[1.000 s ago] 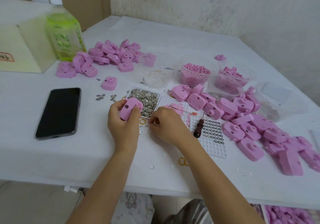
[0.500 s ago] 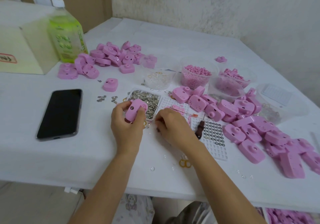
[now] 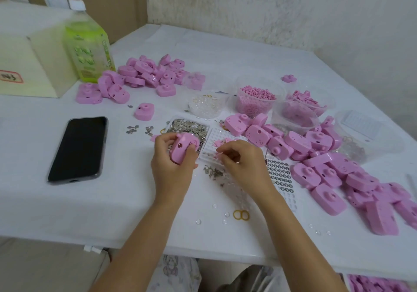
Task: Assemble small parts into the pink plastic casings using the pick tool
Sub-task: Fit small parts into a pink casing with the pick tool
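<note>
Pink casing (image 3: 180, 150) lies clasped in left grip (image 3: 172, 167), right grip (image 3: 242, 163) just beside.

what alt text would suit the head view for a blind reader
A person's left hand grips a pink casing while the curled right hand hovers over a white grid tray. Heaps of pink casings and a black phone lie on the table.

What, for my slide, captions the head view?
Left hand grips a pink casing; right hand curls over the white grid tray.
</note>
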